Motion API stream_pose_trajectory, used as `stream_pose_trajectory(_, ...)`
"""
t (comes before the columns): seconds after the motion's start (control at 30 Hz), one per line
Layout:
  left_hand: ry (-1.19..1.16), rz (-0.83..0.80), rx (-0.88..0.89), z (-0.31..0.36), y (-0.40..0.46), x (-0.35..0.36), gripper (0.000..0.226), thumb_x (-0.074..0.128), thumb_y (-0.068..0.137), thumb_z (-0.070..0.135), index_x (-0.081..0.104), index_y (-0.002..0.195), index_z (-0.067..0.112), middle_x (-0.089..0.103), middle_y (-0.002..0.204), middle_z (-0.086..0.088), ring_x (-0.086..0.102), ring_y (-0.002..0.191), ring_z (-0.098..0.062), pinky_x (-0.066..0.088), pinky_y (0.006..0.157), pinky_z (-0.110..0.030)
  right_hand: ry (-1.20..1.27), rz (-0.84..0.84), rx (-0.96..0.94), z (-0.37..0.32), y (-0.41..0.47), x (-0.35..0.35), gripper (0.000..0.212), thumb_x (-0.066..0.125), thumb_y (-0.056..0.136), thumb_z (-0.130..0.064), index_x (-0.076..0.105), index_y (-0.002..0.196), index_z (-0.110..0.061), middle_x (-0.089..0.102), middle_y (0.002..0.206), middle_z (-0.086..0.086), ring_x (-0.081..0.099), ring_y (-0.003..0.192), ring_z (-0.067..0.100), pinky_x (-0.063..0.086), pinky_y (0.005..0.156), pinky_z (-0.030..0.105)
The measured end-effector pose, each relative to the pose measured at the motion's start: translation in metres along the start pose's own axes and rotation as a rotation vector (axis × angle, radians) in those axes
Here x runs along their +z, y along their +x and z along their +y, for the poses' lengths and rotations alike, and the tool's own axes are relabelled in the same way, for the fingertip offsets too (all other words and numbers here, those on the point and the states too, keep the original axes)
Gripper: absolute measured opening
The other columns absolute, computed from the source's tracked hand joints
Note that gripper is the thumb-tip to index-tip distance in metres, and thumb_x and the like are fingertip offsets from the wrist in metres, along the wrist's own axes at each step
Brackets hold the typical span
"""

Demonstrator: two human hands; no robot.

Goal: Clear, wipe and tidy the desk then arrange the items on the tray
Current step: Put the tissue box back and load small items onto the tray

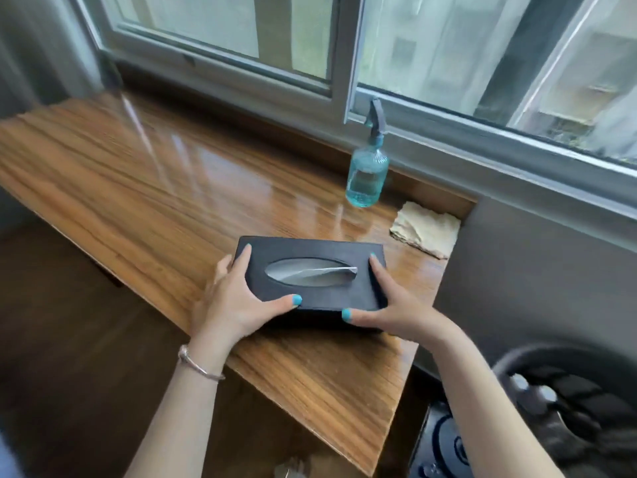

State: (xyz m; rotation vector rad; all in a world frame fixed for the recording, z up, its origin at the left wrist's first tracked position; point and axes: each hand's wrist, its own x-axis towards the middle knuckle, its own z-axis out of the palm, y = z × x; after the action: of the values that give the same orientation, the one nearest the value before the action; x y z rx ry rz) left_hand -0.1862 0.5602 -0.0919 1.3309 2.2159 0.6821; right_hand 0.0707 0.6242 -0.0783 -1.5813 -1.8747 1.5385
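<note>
Tissue box black, on the wooden desk near its front edge, my left hand and right hand each grasping one end, spray bottle and folded cloth beyond it, apart, by the window.

Single head-worn view, wide-angle, looking forward and steeply down across the wooden desk toward the window behind it. Close range: both forearms enter from the bottom edge. Straight lines bow near the borders. No second view.
</note>
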Motion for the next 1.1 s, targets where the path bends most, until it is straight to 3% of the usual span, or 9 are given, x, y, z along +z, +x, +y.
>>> stream_pose_trajectory(0.1,0.163,0.103,0.149,-0.019,0.015,0.004,0.108,0.047,0.040,0.094,0.027,0.137,0.054,0.010,0.154,0.013,0.011,0.138,-0.020,0.043,0.096,-0.049,-0.151,0.130,0.028,-0.003,0.021,0.031,0.116,0.082,0.069,-0.050,-0.003,0.148,-0.055,0.035,0.149,-0.006,0.038,0.133,0.015,0.037,0.107,0.034)
stream_pose_trajectory(0.2,0.155,0.042,0.207,-0.022,0.066,0.002,0.083,0.067,0.045,0.082,0.050,0.119,0.050,0.006,0.157,0.010,0.001,0.139,-0.025,0.032,0.107,-0.054,-0.284,0.347,-0.018,-0.024,0.058,0.053,0.100,0.073,0.071,-0.064,0.005,0.144,-0.061,0.048,0.137,-0.005,0.047,0.122,0.018,0.047,0.089,0.037)
stream_pose_trajectory(0.27,0.131,0.035,0.230,-0.015,0.118,-0.005,0.082,0.077,0.050,0.071,0.054,0.124,0.045,0.011,0.158,0.005,0.004,0.139,-0.029,0.026,0.112,-0.052,-0.302,0.453,-0.011,-0.041,0.095,0.056,0.088,0.068,0.074,-0.066,0.012,0.142,-0.060,0.052,0.132,-0.002,0.051,0.115,0.020,0.050,0.082,0.039)
stream_pose_trajectory(0.53,0.231,0.096,0.150,0.015,0.208,-0.001,0.090,0.069,0.060,0.076,0.040,0.138,0.041,0.010,0.160,0.001,0.009,0.137,-0.041,0.036,0.101,-0.061,-0.284,0.438,0.063,-0.086,0.206,0.016,0.070,0.067,0.085,-0.051,0.023,0.138,-0.058,0.051,0.138,-0.001,0.048,0.122,0.028,0.047,0.096,0.048)
stream_pose_trajectory(0.67,0.267,0.036,0.106,0.025,0.187,-0.005,0.100,0.061,0.070,0.076,0.015,0.151,0.040,-0.008,0.162,-0.002,-0.009,0.144,-0.040,0.018,0.107,-0.065,-0.375,0.450,0.054,-0.084,0.182,0.021,0.077,0.062,0.089,-0.050,0.012,0.147,-0.055,0.036,0.150,0.004,0.038,0.134,0.027,0.042,0.104,0.048)
stream_pose_trajectory(0.73,0.276,0.042,0.240,0.038,0.162,-0.006,0.098,0.057,0.072,0.076,0.009,0.150,0.043,-0.010,0.161,-0.001,-0.011,0.145,-0.033,0.012,0.110,-0.060,-0.285,0.465,-0.021,-0.074,0.140,0.019,0.083,0.063,0.088,-0.050,0.008,0.150,-0.051,0.027,0.157,0.000,0.028,0.142,0.022,0.033,0.112,0.045)
stream_pose_trajectory(0.8,0.230,-0.106,0.436,0.059,0.124,0.001,0.091,0.057,0.075,0.072,0.011,0.150,0.045,0.001,0.162,0.004,0.001,0.147,-0.024,0.014,0.113,-0.052,-0.215,0.406,-0.018,-0.056,0.082,0.007,0.085,0.063,0.088,-0.050,0.005,0.149,-0.053,0.018,0.162,-0.007,0.017,0.148,0.014,0.024,0.118,0.043)
stream_pose_trajectory(0.93,0.274,-0.831,0.602,0.099,0.039,0.033,0.078,0.057,0.085,0.061,0.024,0.150,0.037,0.024,0.158,0.006,0.021,0.144,-0.010,0.017,0.114,-0.027,-0.311,0.118,0.310,-0.006,-0.043,-0.025,0.087,0.063,0.086,-0.057,-0.003,0.142,-0.065,0.017,0.160,-0.017,0.021,0.145,0.006,0.023,0.111,0.026)
stream_pose_trajectory(1.1,0.300,-1.034,0.740,0.137,-0.051,0.085,0.075,0.051,0.086,0.065,0.025,0.150,0.036,0.032,0.154,0.011,0.033,0.138,-0.010,0.029,0.110,-0.028,-0.260,0.179,0.545,0.058,-0.159,-0.049,0.084,0.062,0.081,-0.064,0.009,0.146,-0.060,0.048,0.144,-0.013,0.051,0.125,0.008,0.042,0.094,0.024)
